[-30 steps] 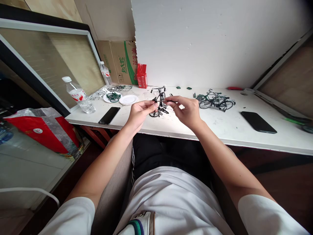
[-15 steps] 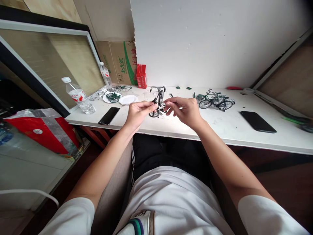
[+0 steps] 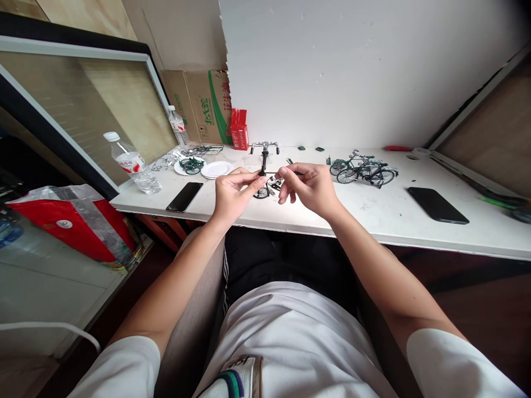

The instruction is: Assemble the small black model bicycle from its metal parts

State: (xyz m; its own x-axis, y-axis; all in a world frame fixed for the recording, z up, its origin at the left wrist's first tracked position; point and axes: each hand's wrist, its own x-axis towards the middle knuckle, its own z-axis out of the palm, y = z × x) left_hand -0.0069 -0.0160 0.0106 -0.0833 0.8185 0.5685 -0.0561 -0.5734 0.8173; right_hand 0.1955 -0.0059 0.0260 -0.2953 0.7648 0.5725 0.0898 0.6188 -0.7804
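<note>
My left hand [image 3: 233, 193] is closed, thumb and fingers pinching a black model bicycle [image 3: 264, 157]. Its silver handlebar with dark grips points away from me, and a spoked wheel shows below my thumb. From the right, my right hand [image 3: 312, 187] pinches a thin, screwdriver-like tool [image 3: 271, 173]. The tool's slim shaft reaches the bicycle beside my left fingertips; most of its handle is hidden in my hand. Small dark and silver parts [image 3: 274, 183] lie on the table behind, between my hands.
Finished-looking model bicycles [image 3: 365, 170] stand to the right, near a black phone [image 3: 438, 205]. Leftward are another phone [image 3: 185, 197], white plates [image 3: 217, 169], green parts [image 3: 191, 165] and water bottles [image 3: 135, 166]. A red box [image 3: 239, 129] and a cardboard box [image 3: 203, 105] stand behind.
The model bicycle has turned in my left hand, so its handlebar now sits squarer and slightly farther left. My right hand has shifted a little left, still holding the thin tool.
</note>
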